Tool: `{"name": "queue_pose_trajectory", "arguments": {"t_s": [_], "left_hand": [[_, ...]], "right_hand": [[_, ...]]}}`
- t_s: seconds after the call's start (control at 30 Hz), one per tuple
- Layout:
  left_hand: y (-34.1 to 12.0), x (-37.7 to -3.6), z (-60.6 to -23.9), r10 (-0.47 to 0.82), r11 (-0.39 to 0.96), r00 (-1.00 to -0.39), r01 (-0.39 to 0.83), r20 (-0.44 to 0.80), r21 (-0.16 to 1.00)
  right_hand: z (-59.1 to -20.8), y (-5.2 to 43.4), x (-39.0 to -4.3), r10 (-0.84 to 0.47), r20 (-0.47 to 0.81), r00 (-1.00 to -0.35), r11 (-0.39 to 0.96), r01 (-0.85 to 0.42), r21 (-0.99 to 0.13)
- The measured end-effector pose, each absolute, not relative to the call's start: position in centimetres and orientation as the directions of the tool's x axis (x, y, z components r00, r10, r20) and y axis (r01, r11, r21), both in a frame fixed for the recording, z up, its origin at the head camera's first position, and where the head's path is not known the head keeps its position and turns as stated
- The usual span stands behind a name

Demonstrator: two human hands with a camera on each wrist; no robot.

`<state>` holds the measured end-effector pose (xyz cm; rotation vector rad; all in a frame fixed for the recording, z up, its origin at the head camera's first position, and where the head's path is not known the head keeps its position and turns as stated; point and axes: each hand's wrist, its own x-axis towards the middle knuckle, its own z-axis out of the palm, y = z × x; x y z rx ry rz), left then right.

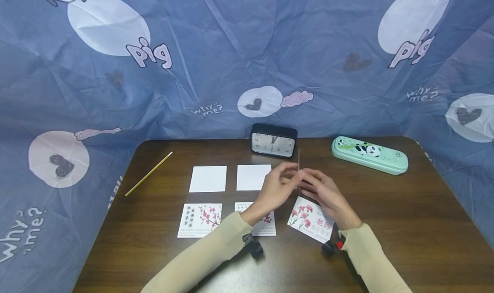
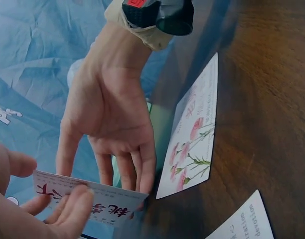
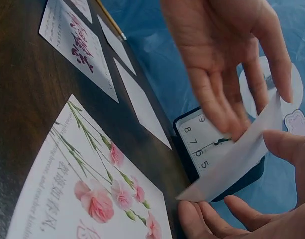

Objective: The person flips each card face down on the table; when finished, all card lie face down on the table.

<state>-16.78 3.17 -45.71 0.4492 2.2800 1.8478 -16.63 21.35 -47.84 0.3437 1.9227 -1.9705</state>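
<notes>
Both hands hold a small white greeting card [image 1: 299, 158], upright and edge-on in the head view. Its printed face [image 2: 105, 201], with red characters, faces my left hand [image 1: 275, 188], whose bent fingers lie against it. My right hand [image 1: 324, 192] is at the opposite, blank face [image 3: 237, 167], its thumb and fingertips at the near edge. Below the right hand lies a carnation card [image 1: 308, 220], turned at an angle. Another printed card [image 1: 266, 228] is partly covered by the left wrist. Further left lies a plum-blossom card [image 1: 199, 220].
Two plain white cards [image 1: 207, 179] [image 1: 251, 177] lie behind the printed ones. A black clock [image 1: 273, 140] stands at the table's back edge. A green panda pencil case [image 1: 369, 155] lies at back right, and a yellow pencil [image 1: 148, 174] at left. Blue printed cloth [image 1: 216, 70] hangs behind.
</notes>
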Motion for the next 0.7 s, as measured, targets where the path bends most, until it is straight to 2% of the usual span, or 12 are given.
{"name": "queue_pose_trajectory", "arguments": {"t_s": [0.37, 0.53, 0.7], "left_hand": [[2.7, -16.9, -45.6, 0.266, 0.062, -0.951, 0.178, 0.155, 0.982], [2.3, -17.1, -46.0, 0.240, 0.098, -0.960, 0.169, 0.141, 0.981], [1.9, -17.4, -46.5, 0.213, 0.205, -0.969, 0.169, 0.124, 0.964]], "right_hand": [[-47.3, 21.7, -16.9, 0.033, -0.419, -0.908, -0.022, 0.418, -0.908], [-46.9, 22.3, -17.0, 0.077, -0.415, -0.907, -0.009, 0.416, -0.909], [-46.7, 22.8, -17.0, 0.098, -0.409, -0.907, 0.004, 0.412, -0.911]]}}
